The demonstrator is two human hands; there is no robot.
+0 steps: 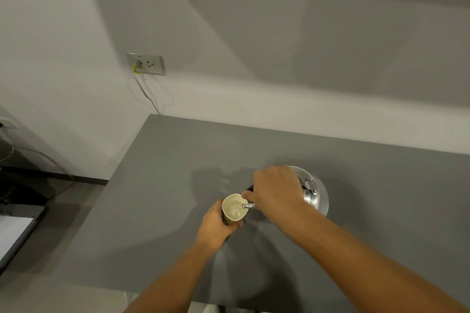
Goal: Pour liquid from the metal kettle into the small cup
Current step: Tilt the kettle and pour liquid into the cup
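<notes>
Two bare hands over a grey table (157, 185), left hand (216, 223) wrapped around the small cup (234, 209), right hand (276, 192) closed on the tilted metal kettle (316, 195) just right of the cup, spout (250, 206) over its rim, liquid inside

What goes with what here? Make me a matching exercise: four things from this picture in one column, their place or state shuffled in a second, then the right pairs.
Things:
1. left hand
2. right hand
3. kettle spout
4. wall socket

States:
A. on the wall, cable plugged in
B. grips the metal kettle from above
C. wrapped around the small cup
D. tip over the cup's rim, liquid inside

Pairs: 1-C, 2-B, 3-D, 4-A
</notes>
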